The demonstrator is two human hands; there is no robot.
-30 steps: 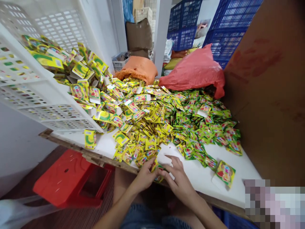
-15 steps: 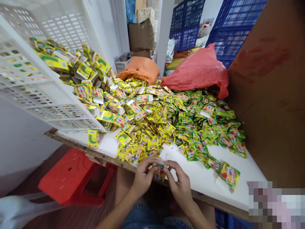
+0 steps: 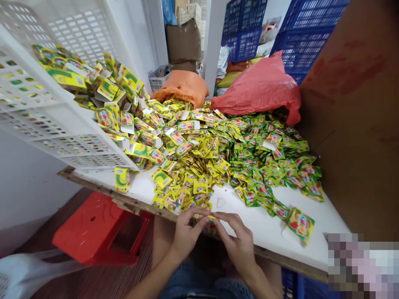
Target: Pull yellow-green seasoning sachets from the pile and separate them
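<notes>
At the table's front edge, my left hand [image 3: 188, 232] and my right hand [image 3: 236, 236] meet with their fingers pinched on a small yellow box [image 3: 213, 216], mostly hidden by the fingers. Just beyond them lies a heap of yellow packets [image 3: 199, 185]. Green packets [image 3: 264, 170] spread to the right of it. Yellow boxes [image 3: 176, 136], some with white flaps open, are piled at the left and centre. A single box [image 3: 301, 225] lies apart at the right, and another [image 3: 121, 179] at the left near the edge.
A tipped white crate [image 3: 93, 151] with boxes stands at the left. Behind the heap are an orange sack [image 3: 187, 85] and a red bag [image 3: 258, 89]. Cardboard [image 3: 352, 124] rises at the right. A red stool [image 3: 90, 228] is below the table at the left.
The box between my hands has turned, so its white flap no longer shows and a thin yellow edge does. My fingertips have drawn closer together.
</notes>
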